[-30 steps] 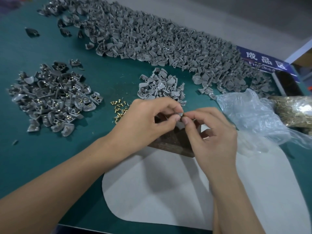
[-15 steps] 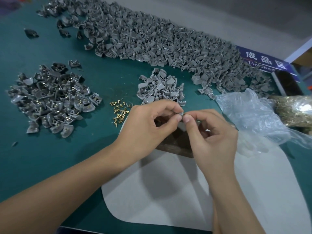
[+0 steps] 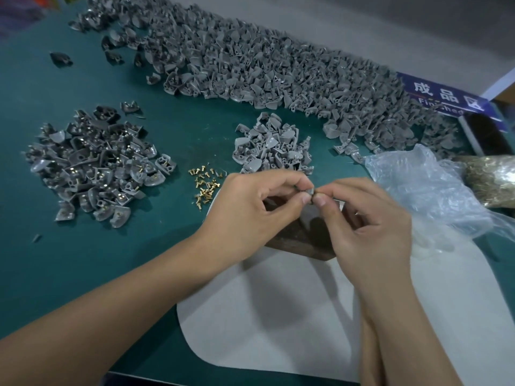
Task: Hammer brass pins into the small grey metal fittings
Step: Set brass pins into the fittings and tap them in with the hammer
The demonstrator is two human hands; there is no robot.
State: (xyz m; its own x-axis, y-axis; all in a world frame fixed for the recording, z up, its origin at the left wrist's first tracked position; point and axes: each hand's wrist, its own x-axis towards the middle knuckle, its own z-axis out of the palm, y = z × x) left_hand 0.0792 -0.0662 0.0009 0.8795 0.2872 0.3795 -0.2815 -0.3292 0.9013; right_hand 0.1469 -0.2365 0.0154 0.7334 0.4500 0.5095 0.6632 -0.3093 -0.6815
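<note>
While bare green table lies open at the left, both hands pinch 1 grey fitting: left hand, right hand, fingertips curled tight

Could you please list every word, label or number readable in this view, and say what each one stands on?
"成品区": white characters on the blue sign at the table's far right edge.
"Finished": smaller white line beneath, on the same sign; the fittings partly cover it, and anything after it is hidden.
No other text is visible.
</note>
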